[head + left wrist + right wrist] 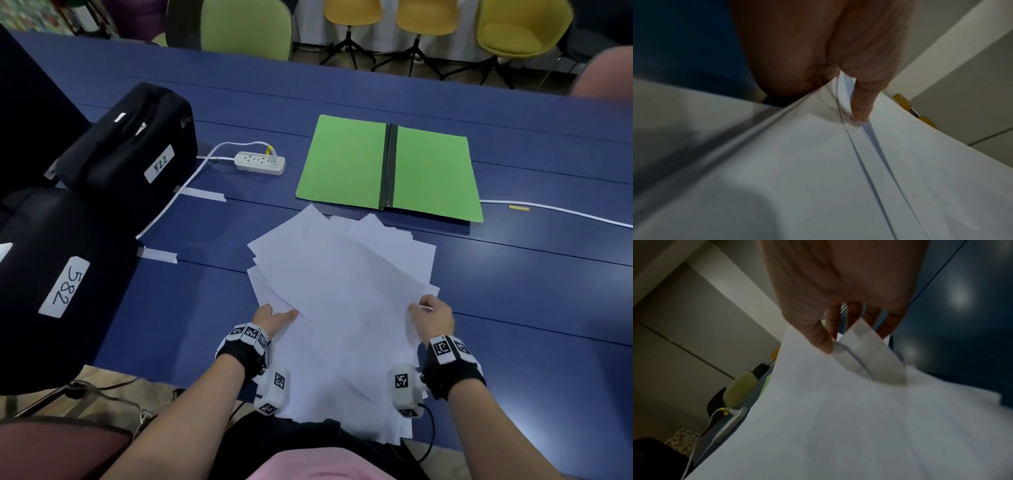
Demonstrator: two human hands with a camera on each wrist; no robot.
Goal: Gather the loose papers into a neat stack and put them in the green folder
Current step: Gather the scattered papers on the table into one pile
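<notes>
Left hand and right hand pinching fanned papers at opposite edges, likely to square them; green folder open beyond on bench.

Your left hand pinches the left edge of the papers, thumb on top and fingers beneath. Your right hand pinches their right edge the same way. Both forearms reach forward on either side of the papers, wrists banded and roughly level.
</notes>
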